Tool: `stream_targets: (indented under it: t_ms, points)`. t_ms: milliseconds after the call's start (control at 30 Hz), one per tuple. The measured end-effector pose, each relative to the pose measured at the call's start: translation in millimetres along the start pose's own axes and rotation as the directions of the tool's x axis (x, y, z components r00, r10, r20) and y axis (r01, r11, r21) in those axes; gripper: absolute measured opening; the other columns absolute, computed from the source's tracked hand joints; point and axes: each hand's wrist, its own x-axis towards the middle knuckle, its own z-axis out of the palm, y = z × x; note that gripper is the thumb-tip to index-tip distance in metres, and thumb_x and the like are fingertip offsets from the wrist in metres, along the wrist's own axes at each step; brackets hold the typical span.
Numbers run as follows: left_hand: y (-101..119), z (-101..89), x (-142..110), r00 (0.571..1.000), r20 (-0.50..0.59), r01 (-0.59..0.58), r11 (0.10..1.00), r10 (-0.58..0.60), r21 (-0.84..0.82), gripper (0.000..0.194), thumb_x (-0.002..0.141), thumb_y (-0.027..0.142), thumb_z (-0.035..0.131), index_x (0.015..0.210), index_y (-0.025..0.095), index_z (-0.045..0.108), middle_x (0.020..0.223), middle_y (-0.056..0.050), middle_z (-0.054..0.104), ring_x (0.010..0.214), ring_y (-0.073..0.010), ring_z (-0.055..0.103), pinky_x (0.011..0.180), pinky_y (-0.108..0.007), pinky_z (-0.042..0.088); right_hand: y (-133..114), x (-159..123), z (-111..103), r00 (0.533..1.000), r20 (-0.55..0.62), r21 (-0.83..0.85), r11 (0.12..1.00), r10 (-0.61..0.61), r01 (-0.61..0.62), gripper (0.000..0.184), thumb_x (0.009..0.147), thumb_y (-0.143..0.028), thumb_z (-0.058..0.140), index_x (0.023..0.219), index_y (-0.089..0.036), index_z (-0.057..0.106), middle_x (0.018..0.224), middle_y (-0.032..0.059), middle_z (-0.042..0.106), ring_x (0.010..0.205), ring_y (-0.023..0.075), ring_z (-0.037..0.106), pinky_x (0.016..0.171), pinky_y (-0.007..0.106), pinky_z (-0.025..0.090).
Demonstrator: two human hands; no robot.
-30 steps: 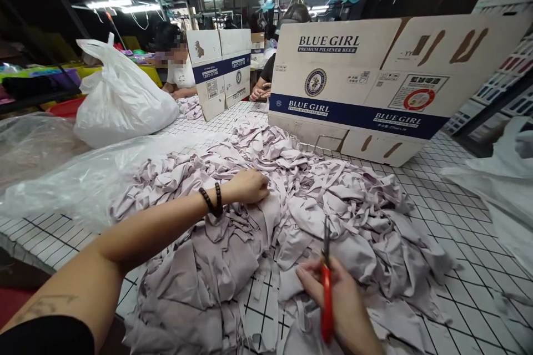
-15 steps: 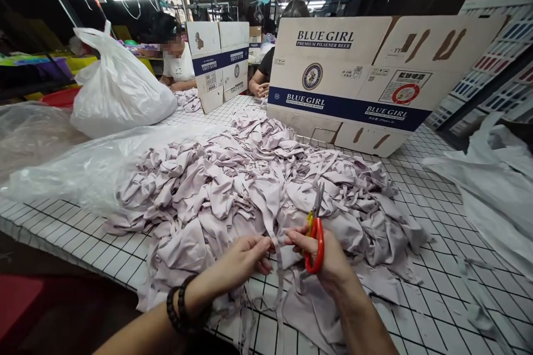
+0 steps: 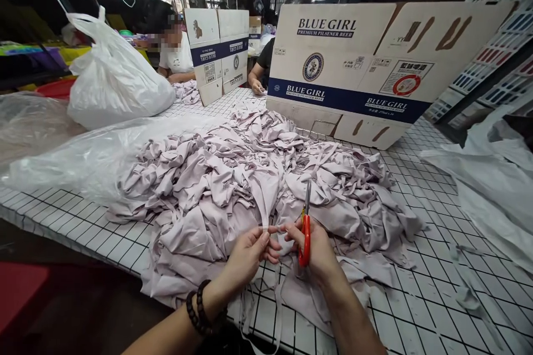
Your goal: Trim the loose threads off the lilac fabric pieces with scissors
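Lilac fabric strip (image 3: 266, 208) is pinched at its end between my left hand (image 3: 250, 252) and the fingertips of my right hand (image 3: 318, 249). My right grip is also closed around the red-handled scissors (image 3: 305, 227), blades up and, as far as I can tell, shut. The strip runs up into the heap of cut fabric (image 3: 233, 177) on the tiled counter (image 3: 437, 310). I judge this the trimming step; next calls for opening the blades across the taut strip.

Your left hand (image 3: 250, 252) has come back from the fabric pile (image 3: 233, 177) to meet your right hand (image 3: 318, 247), pinching a strip (image 3: 266, 205) between them; the scissors (image 3: 306, 227) now point upright.
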Motion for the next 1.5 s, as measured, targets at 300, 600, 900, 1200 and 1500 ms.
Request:
stream_targets:
  t_ms: [300,600,900,1200,1500]
  points:
    - [1,-7.2,-19,0.965,0.071,-0.261,0.913,0.252,0.313,0.044,0.095,0.051,0.044,0.111,0.012,0.060,0.052,0.008,0.042,0.048,-0.0078,0.042,0.050,-0.020,0.035,-26,-15,-7,0.995,0.041,-0.323,0.941,-0.091,0.099,0.032,0.065,-0.039,0.081,0.068,-0.021,0.055,0.056,-0.0062,0.051,0.056,0.0126,0.047,0.051,0.024,0.036]
    - [10,-5.6,-32,0.960,0.125,-0.278,0.896,0.249,0.347,0.041,0.097,0.048,0.043,0.108,0.013,0.061,0.051,0.008,0.039,0.046,-0.0081,0.040,0.049,-0.020,0.035,-29,29,37,0.991,0.131,-0.041,0.999,0.012,-0.007,0.033,0.055,-0.032,0.082,0.065,-0.021,0.052,0.050,-0.0071,0.051,0.043,0.0105,0.047,0.041,0.023,0.038]
    - [18,2.9,-53,0.787,0.105,-0.579,0.669,0.608,0.466,0.027,0.096,0.032,0.051,0.093,0.020,0.075,0.100,-0.009,0.061,0.101,-0.0204,0.059,0.087,-0.031,0.047,-30,-25,15,0.993,0.114,0.427,0.903,-0.011,-0.039,0.036,0.061,-0.040,0.076,0.076,-0.024,0.047,0.063,-0.0079,0.049,0.056,0.0090,0.052,0.055,0.022,0.046]
    - [17,5.4,-44,0.811,0.275,-0.585,0.727,0.516,0.360,0.032,0.098,0.031,0.043,0.087,0.016,0.070,0.096,-0.011,0.066,0.089,-0.0217,0.062,0.077,-0.032,0.049,-12,-44,2,0.977,0.213,0.223,0.972,0.020,-0.068,0.026,0.070,-0.030,0.078,0.069,-0.020,0.054,0.061,-0.0049,0.049,0.055,0.0106,0.046,0.053,0.023,0.040]
    - [26,-0.4,-37,0.795,0.366,-0.607,0.643,0.484,0.468,0.029,0.100,0.028,0.038,0.086,0.016,0.060,0.076,-0.002,0.049,0.073,-0.0141,0.048,0.068,-0.026,0.039,-44,-71,-34,0.933,0.268,-0.775,0.522,-0.241,0.357,0.025,0.077,-0.039,0.067,0.074,-0.024,0.047,0.069,-0.0009,0.056,0.060,0.0167,0.052,0.054,0.028,0.042]
